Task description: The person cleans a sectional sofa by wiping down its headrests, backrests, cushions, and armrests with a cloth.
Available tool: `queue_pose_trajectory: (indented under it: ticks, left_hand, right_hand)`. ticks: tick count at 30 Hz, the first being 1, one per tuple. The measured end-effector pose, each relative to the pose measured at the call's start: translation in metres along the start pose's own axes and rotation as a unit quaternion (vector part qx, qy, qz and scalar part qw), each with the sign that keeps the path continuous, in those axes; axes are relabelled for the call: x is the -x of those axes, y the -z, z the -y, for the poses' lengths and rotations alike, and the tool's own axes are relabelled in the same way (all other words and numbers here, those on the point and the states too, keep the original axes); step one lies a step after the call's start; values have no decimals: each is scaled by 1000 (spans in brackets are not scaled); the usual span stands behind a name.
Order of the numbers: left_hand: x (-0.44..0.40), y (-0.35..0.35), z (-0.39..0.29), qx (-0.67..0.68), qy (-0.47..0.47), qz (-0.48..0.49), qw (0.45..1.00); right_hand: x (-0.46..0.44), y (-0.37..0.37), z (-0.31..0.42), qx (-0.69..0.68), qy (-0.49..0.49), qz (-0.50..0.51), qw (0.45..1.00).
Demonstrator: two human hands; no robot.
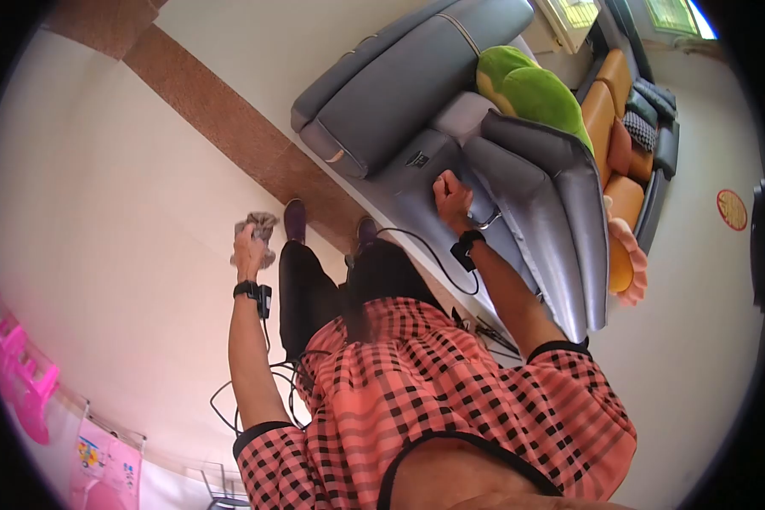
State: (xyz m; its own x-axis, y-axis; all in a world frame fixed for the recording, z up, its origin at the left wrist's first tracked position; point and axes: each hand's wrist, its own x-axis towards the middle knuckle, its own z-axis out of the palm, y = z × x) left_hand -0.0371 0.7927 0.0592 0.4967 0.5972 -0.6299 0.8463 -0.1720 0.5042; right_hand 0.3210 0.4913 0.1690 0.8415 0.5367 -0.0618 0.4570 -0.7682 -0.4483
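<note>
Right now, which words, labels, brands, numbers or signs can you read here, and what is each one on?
None can be read.
Dark patch on the grey sofa: any marks too small.
Round red-and-gold emblem at right: too blurred.
Pink printed sheet at lower left: pictures show; any lettering too small.

And here we are in a home, a living room by every sign! Look at that big grey sofa [391,81], padded and long, with a plump green plush cushion [531,92] slumped across it. Beyond it, tan seating [599,100] piled with dark pillows [646,98], and there's a round orange cushion [620,265] wearing a pink frill! Up in the far corner, a bright window [673,15]. Underfoot, a pale, smooth floor [136,204] crossed by a brown speckled band [221,106]. Over on the left, pink plastic furniture [25,374], and a cartoon-printed pink panel [106,459] just below it!
</note>
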Motion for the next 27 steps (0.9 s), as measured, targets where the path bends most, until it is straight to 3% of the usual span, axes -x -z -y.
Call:
queue_pose_trajectory:
  ticks: [2, 3, 11, 13, 20, 27]
  left_hand:
    - [24, 18, -7, -35, 58, 66, 996]
    - [23, 9, 30, -30, 46, 76, 996]
    - [80, 10, 40, 64, 121, 88, 987]
    - [68, -20, 86, 29, 106, 72, 991]
    - [50, 1, 71, 47, 63, 28, 996]
    - [32, 29, 67, -7, 135, 159, 978]
  right_hand:
    - [-1, 1, -12, 20, -12, -8, 1000]
    - [0, -2, -9, 22, -25, 1, 999]
    - [-1, 1, -30, 37, -58, 25, 997]
    - [3, -2, -30, 39, -61, 30, 997]
    - [23, 22, -23, 38, -87, 22, 995]
    - [44, 41, -33, 59, -132, 25, 989]
